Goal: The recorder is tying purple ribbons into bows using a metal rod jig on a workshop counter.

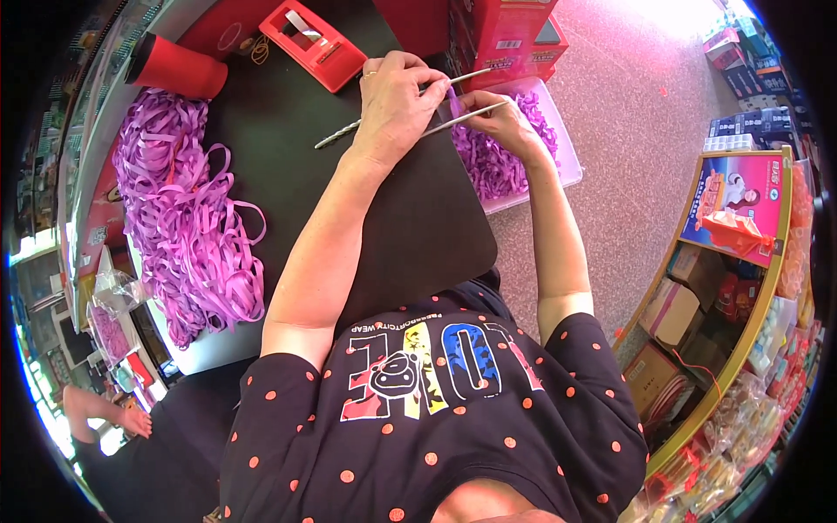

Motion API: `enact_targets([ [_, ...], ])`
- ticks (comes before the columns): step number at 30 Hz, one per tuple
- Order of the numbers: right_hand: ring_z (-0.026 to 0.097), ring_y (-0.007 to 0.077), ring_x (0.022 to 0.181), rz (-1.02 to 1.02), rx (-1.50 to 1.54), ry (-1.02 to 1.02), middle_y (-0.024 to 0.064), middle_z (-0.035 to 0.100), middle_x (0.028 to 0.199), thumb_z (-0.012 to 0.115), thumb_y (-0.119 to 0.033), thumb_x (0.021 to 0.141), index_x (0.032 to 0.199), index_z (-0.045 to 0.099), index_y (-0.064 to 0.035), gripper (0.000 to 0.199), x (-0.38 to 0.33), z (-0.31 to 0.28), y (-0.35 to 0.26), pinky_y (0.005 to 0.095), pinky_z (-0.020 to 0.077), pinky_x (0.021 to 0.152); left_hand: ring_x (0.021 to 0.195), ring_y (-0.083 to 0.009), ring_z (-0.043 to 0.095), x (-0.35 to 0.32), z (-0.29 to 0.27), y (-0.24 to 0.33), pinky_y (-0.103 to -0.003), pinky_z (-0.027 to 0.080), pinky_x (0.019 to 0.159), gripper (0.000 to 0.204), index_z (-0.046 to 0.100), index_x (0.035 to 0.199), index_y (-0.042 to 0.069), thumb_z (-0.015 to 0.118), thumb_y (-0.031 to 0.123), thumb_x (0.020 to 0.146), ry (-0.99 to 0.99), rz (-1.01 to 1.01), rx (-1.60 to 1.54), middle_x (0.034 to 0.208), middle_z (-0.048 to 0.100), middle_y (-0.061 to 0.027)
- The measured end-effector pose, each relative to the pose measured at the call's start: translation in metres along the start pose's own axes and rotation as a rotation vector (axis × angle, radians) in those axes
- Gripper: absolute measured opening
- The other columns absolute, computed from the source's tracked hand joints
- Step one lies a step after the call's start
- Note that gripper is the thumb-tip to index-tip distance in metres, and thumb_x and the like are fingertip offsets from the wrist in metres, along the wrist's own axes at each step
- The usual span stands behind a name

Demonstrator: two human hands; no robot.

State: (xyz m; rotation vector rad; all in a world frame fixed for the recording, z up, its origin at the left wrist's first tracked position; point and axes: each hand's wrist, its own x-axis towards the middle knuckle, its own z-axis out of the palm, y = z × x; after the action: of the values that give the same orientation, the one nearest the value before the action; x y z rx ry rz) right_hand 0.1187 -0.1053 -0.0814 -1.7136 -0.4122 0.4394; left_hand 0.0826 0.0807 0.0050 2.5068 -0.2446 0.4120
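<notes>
Over the dark tabletop, my left hand (397, 100) is closed around a thin grey rod (336, 135); its ends appear to stick out on both sides of the fingers. My right hand (501, 126), just to the right, pinches a second thin grey rod (449, 123) that slants down toward my left wrist. A narrow purple strip (454, 105) shows between the two hands; how it meets the rods is hard to make out. Below my right hand, a pale lilac bin (568, 157) holds cut purple ribbon pieces (495, 171).
A red tape dispenser (327, 54) and a red cylinder (179, 66) stand at the table's far side. A large heap of purple ribbon (187, 218) covers its left edge. Red boxes (488, 39) rise beyond the bin. A wooden cabinet (697, 296) is at right; another person's limb (109, 408) shows lower left.
</notes>
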Motion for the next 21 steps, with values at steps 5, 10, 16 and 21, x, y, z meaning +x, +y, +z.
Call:
enact_targets([
  [5,0.049,0.0046,0.065,0.136,-0.154,0.046,-0.0039,0.057,0.069,0.07,-0.017,0.08,0.087,0.066,-0.0018,0.017,-0.023,0.0,0.041,0.0234,0.0429,0.061,0.102,-0.0247,0.046,-0.001,0.0,0.0,-0.035,0.038,0.091,0.018,0.073,0.09,0.01,0.068,0.024,0.08,0.005,-0.042,-0.019,0.099,0.061,-0.0035],
  [10,0.054,0.0068,0.068,0.162,-0.244,0.069,-0.0012,0.062,0.072,0.07,-0.018,0.081,0.09,0.067,-0.0042,0.017,-0.054,-0.003,0.12,0.0255,0.0449,0.063,0.102,-0.0255,0.046,0.0,0.002,0.0,-0.035,0.039,0.091,0.02,0.072,0.091,0.009,0.068,0.026,0.08,0.012,-0.034,-0.035,0.103,0.06,-0.0055],
  [16,0.061,0.0105,0.07,0.29,-0.063,0.108,0.0047,0.068,0.077,0.069,-0.017,0.082,0.09,0.068,-0.0035,0.016,-0.093,0.005,0.138,0.0261,0.0482,0.068,0.102,-0.0272,0.046,-0.002,0.003,0.0,-0.037,0.039,0.09,0.015,0.073,0.086,0.011,0.069,0.023,0.078,0.05,-0.021,-0.024,0.1,0.06,-0.0046],
  [21,0.058,0.0133,0.066,0.042,1.057,0.485,0.0086,0.066,0.079,0.061,-0.007,0.086,0.09,0.064,-0.0032,0.006,-0.08,0.007,0.095,0.0242,0.0464,0.066,0.103,-0.0266,0.045,-0.001,0.003,0.002,-0.036,0.039,0.09,0.016,0.073,0.087,0.011,0.069,0.024,0.079,0.036,-0.054,-0.043,0.101,0.06,-0.004],
])
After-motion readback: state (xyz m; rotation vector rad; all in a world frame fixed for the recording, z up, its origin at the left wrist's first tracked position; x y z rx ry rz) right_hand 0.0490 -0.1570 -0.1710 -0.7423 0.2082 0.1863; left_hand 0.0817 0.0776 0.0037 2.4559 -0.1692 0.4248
